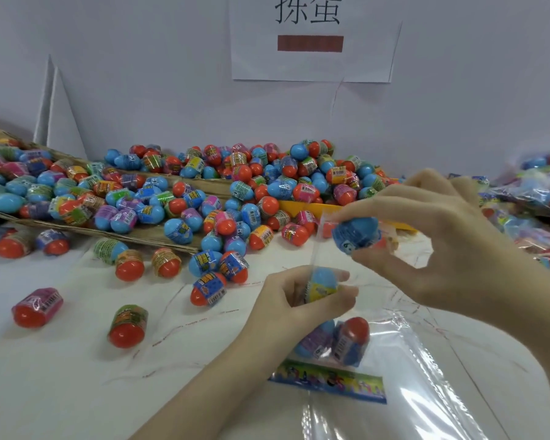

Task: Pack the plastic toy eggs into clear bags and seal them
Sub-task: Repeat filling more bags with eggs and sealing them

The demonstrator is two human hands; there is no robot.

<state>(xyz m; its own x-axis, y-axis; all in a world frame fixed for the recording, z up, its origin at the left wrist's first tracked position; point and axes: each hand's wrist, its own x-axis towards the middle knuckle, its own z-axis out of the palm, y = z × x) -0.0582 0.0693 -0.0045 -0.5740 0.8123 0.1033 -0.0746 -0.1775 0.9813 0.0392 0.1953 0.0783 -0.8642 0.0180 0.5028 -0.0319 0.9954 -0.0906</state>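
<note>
Eggs piling far left on worktop (pixel 61 360); blue egg (pixel 356 235) pinched in right hand (pixel 426 236), entering clear bag (pixel 394 338). Left hand (pixel 302 300) gripping bag mouth round another egg. Eggs likely light, hard, slick; gripping across middle seeming safest.

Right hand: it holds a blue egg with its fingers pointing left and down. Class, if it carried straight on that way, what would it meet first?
Probably the blue-and-yellow egg gripped in the left hand, just below the right hand; depth is uncertain.
</note>
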